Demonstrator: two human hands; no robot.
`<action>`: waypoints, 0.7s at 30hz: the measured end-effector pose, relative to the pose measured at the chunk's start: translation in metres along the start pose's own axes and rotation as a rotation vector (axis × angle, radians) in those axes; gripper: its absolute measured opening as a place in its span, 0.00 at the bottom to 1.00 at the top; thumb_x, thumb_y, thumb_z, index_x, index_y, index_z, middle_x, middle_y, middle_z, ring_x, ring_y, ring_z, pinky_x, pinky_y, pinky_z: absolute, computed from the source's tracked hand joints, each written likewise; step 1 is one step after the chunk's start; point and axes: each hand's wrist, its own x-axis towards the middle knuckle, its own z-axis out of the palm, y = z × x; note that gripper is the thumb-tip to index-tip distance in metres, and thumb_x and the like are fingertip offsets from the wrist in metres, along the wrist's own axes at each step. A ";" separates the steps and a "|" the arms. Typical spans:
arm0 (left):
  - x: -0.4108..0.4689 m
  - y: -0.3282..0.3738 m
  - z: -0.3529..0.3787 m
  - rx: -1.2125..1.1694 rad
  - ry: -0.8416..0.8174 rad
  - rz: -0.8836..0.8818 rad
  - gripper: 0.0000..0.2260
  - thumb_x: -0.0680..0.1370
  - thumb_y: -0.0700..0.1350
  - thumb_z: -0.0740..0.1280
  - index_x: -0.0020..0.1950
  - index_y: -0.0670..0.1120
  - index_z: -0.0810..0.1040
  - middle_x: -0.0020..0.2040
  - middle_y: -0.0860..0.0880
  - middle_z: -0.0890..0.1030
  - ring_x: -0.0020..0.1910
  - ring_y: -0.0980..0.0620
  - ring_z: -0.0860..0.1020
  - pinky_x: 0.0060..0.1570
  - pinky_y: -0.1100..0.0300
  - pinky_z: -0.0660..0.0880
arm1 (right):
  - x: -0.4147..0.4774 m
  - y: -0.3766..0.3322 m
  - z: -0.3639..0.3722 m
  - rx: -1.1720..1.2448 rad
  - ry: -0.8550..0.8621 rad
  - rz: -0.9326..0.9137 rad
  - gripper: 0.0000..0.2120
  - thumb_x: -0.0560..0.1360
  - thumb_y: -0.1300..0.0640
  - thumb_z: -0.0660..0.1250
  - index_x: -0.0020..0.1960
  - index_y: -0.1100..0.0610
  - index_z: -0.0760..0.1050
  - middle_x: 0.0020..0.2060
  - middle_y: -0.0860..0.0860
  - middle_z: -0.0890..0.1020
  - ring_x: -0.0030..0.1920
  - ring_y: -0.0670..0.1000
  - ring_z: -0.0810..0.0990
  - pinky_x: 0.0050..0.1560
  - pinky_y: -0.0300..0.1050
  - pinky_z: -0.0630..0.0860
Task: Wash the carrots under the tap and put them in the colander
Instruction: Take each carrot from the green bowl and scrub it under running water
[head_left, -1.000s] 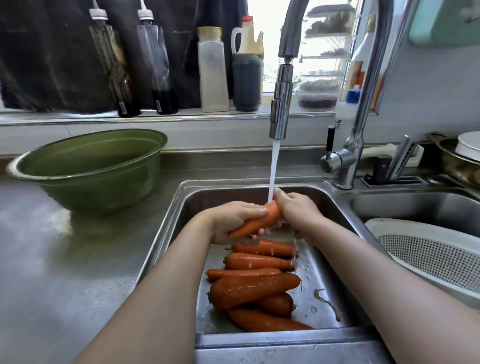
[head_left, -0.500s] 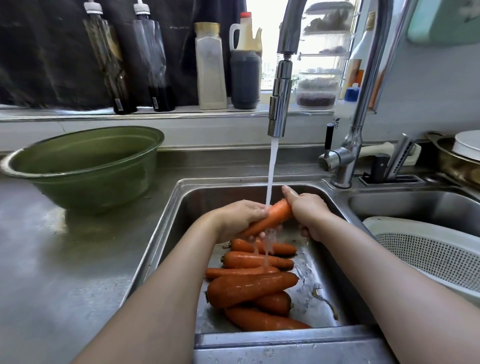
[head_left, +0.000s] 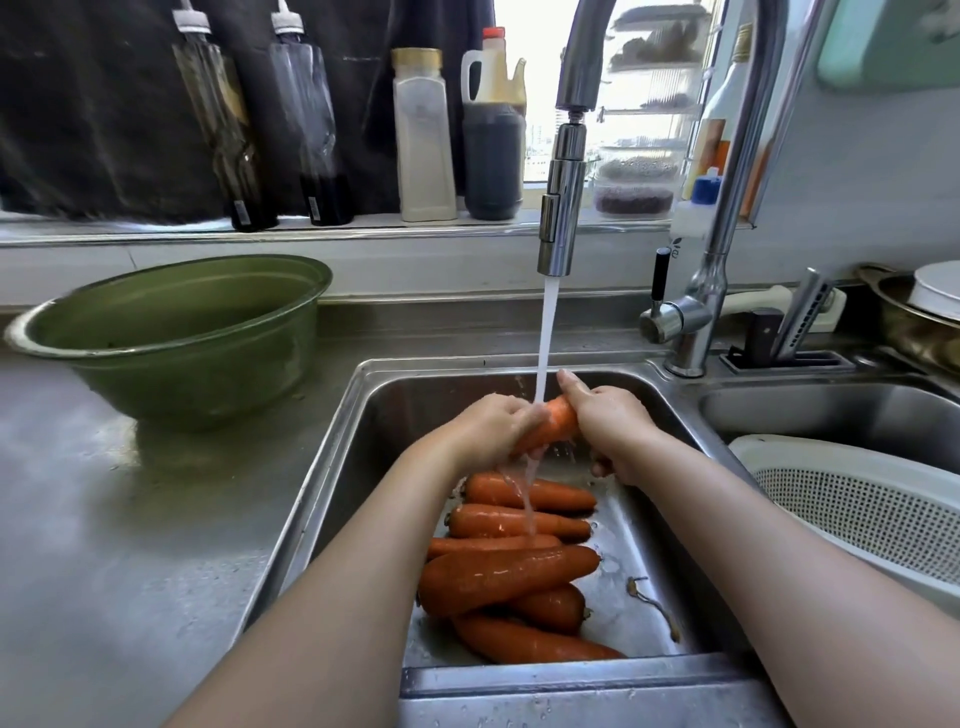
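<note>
Left hand (head_left: 488, 434) and right hand (head_left: 613, 423) both curled round one carrot (head_left: 557, 422) under tap (head_left: 558, 228) stream. Other carrots (head_left: 511, 571) lie in sink (head_left: 363, 441) below. Colander (head_left: 857, 512) to right. Risk: wet carrot slips and drops among the unwashed ones.

A stainless steel counter (head_left: 130, 545) runs along the wall, with a double sink set into it. A green basin (head_left: 171, 312) stands on the counter's left part, near the left sink bowl (head_left: 363, 415). Six wet carrots (head_left: 509, 574) lie heaped on that bowl's floor, roughly parallel. A white colander (head_left: 779, 447) sits in the right sink bowl (head_left: 831, 410). The tap (head_left: 685, 358) is mounted behind, between the two bowls. Four bottles (head_left: 423, 135) stand on the ledge (head_left: 104, 228) behind the counter.
</note>
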 end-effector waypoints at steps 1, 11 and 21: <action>0.002 0.000 0.002 0.008 0.071 0.007 0.18 0.84 0.60 0.60 0.51 0.51 0.84 0.43 0.50 0.86 0.46 0.48 0.84 0.55 0.48 0.80 | -0.001 -0.001 0.001 0.002 -0.008 -0.004 0.30 0.79 0.30 0.60 0.51 0.58 0.79 0.38 0.56 0.79 0.31 0.57 0.77 0.28 0.46 0.72; 0.003 -0.023 -0.016 -0.275 -0.259 -0.092 0.16 0.85 0.51 0.63 0.73 0.54 0.76 0.55 0.49 0.84 0.46 0.52 0.80 0.45 0.57 0.78 | -0.001 -0.001 0.000 -0.030 0.005 -0.060 0.29 0.79 0.29 0.60 0.57 0.56 0.77 0.43 0.54 0.79 0.37 0.57 0.80 0.28 0.46 0.74; 0.001 -0.018 -0.015 -0.322 -0.261 -0.067 0.16 0.82 0.49 0.67 0.71 0.52 0.77 0.54 0.47 0.83 0.46 0.51 0.81 0.49 0.56 0.78 | -0.003 -0.002 -0.005 0.037 -0.030 -0.041 0.28 0.79 0.30 0.61 0.54 0.55 0.79 0.40 0.54 0.79 0.34 0.55 0.79 0.24 0.43 0.74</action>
